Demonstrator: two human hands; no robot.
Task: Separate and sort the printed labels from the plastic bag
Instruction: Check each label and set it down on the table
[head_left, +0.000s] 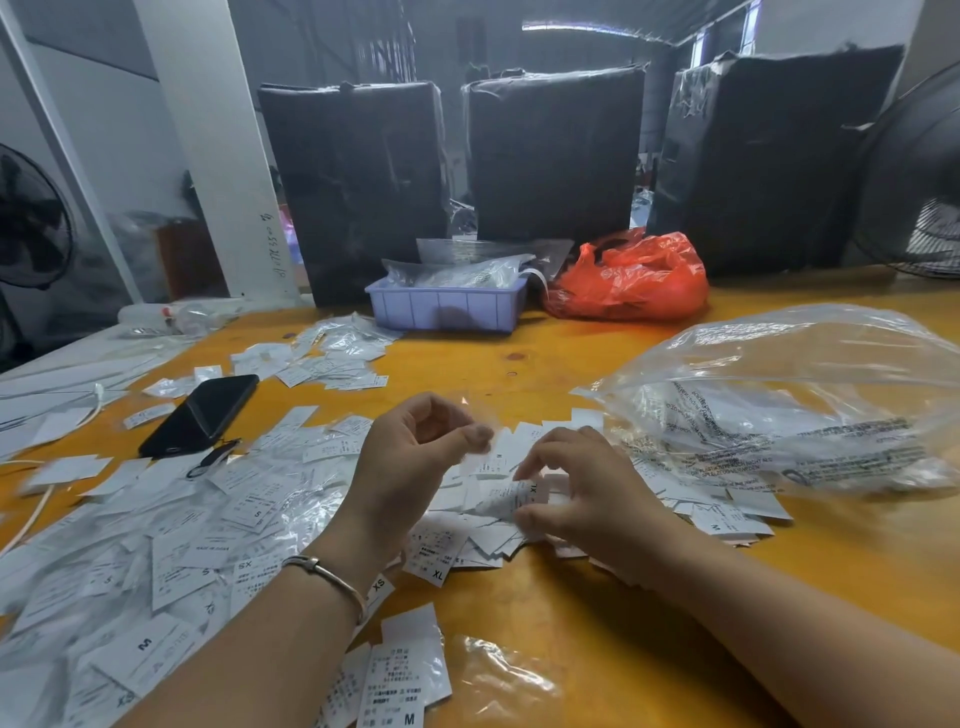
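White printed size labels (171, 540) lie scattered in heaps over the yellow table (597, 597), marked S, M, XS and XL. A large clear plastic bag (795, 395) with printed text lies at the right, partly over more labels. My left hand (410, 462) hovers above the middle pile, its fingers curled around a small clear plastic wrapper that is blurred. My right hand (576, 493) is just beside it and pinches a small bundle of labels (511, 499) between thumb and fingers.
A black phone (200, 415) lies left of the hands. At the back stand a lilac tray (447, 306) with clear bags, a red plastic bag (628, 278) and three black wrapped boxes (553, 156). A crumpled clear wrapper (506, 680) lies near the front edge.
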